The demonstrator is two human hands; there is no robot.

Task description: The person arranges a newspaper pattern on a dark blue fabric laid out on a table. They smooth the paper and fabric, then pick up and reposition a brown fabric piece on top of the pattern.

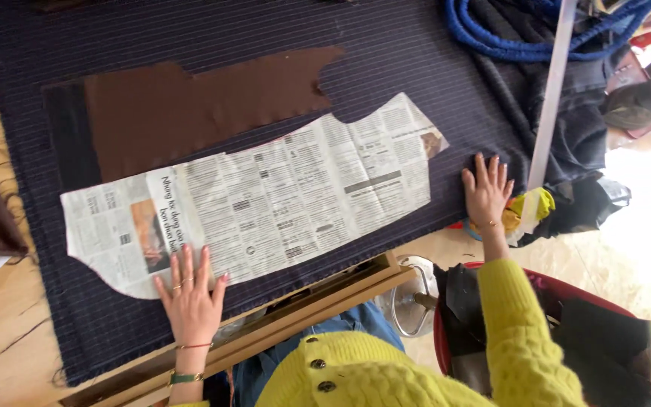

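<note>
Newspaper pattern (265,200) under flat left hand (191,301) (fingers spread)

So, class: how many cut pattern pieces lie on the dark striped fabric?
2: a newspaper piece under the left hand, and a brown piece just above it. Nothing suggests others.

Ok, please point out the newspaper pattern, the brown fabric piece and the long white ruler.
Newspaper pattern (280,203), head view, middle of the sheet.
Brown fabric piece (190,109), head view, centre of the cloth.
Long white ruler (550,98), head view, mid-length.
</note>
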